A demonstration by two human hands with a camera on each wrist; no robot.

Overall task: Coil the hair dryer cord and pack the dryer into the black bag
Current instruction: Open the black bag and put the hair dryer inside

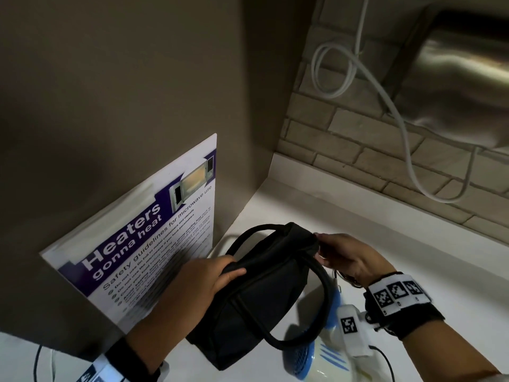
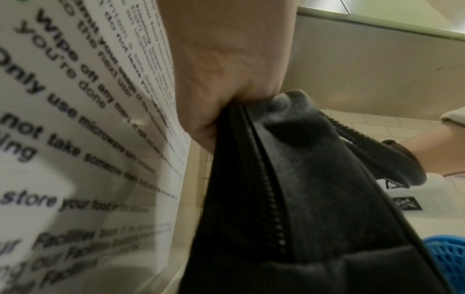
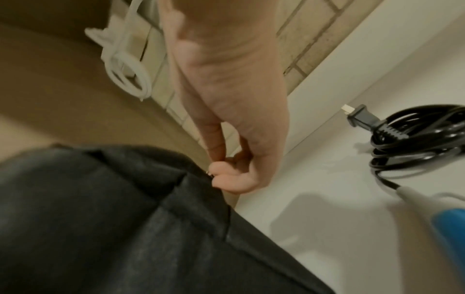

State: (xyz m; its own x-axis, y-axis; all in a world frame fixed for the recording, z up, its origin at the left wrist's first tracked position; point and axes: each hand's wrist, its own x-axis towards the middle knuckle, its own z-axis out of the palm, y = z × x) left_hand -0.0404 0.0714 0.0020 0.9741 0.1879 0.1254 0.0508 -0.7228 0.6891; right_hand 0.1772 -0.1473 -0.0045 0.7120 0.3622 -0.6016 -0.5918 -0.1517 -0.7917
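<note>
I see white bench (image 1: 289, 213) in dim corner. Plain tan wall (image 1: 124, 78) on left, microwave safety poster (image 1: 143, 238) leaning against it. Pale brick-tile wall (image 1: 344, 139) behind, white cable (image 1: 333, 70) looped and hanging on it. Brushed-metal hood (image 1: 454, 73) upper right. Light pool on bench near corner.

— How is the left hand (image 1: 203, 282) set?
— Forearm angled up from the lower left, fingers curled over one end of the bag (image 1: 259, 296), thumb on top, gripping it.
— And the right hand (image 1: 347, 257)?
— Reaching in from the right, banded wrist raised, fingertips (image 3: 221, 175) pinching the bag's far end.
</note>
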